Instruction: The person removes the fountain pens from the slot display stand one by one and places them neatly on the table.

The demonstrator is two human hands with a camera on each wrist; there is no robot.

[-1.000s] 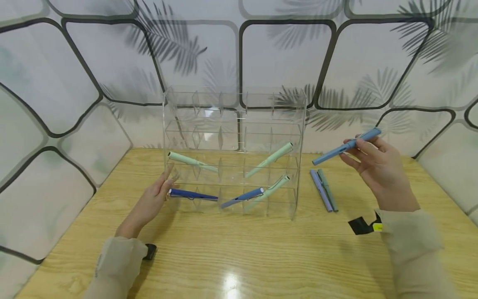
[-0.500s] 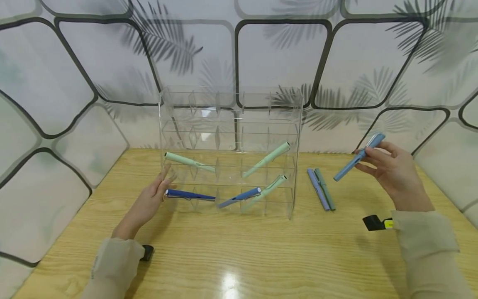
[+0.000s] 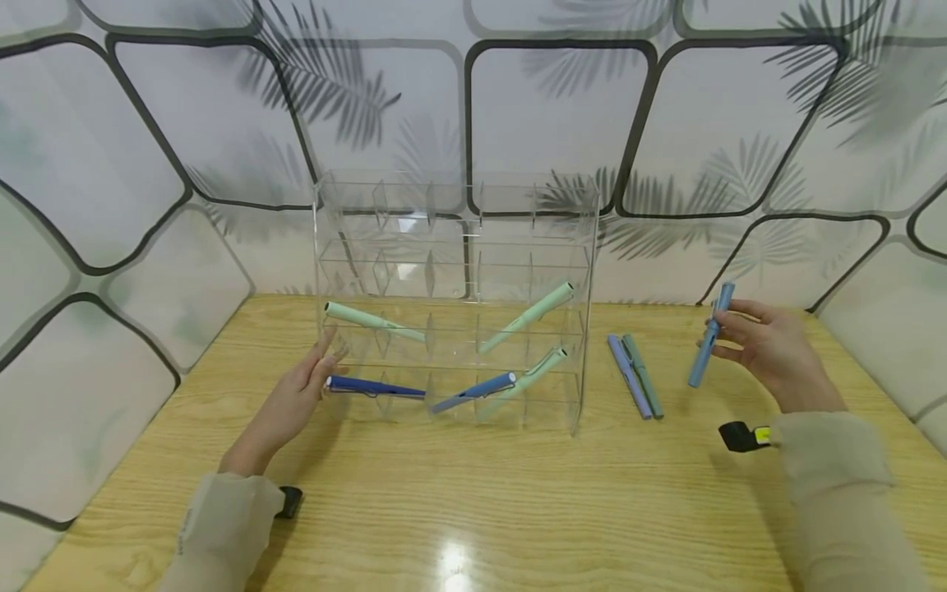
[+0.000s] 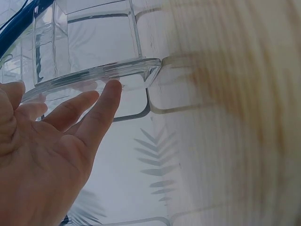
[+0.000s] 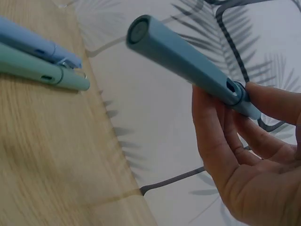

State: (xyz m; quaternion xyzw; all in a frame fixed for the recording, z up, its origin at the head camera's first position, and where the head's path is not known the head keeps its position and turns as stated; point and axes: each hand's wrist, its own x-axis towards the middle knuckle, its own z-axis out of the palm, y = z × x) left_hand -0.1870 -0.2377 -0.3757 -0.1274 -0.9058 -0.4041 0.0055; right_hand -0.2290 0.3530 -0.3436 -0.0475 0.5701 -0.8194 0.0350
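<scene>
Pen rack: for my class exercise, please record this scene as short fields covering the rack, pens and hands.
Rack: transparent, standing on wood-grain table
In rack: three pale-green pens, dark-blue pen, blue pen
On table: lavender pen, green pen, side by side
Left hand: touching rack's left side
Right hand: holding light-blue pen

- Clear rack (image 3: 455, 298), mid-frame: transparent plastic by its look, smooth and glossy, its edges catching light.
- Light-blue pen (image 3: 710, 341), right of frame: smooth, matt, plastic-looking barrel.
- Lavender pen (image 3: 630, 376) and grey-green pen (image 3: 644, 378), right of centre: plastic-looking, smooth, low sheen.
- Table (image 3: 444, 485): wood-grained, glossy enough to throw back a bright glare at bottom centre.
- Sleeves (image 3: 233, 518), lower corners: matt, soft-looking cloth.
</scene>
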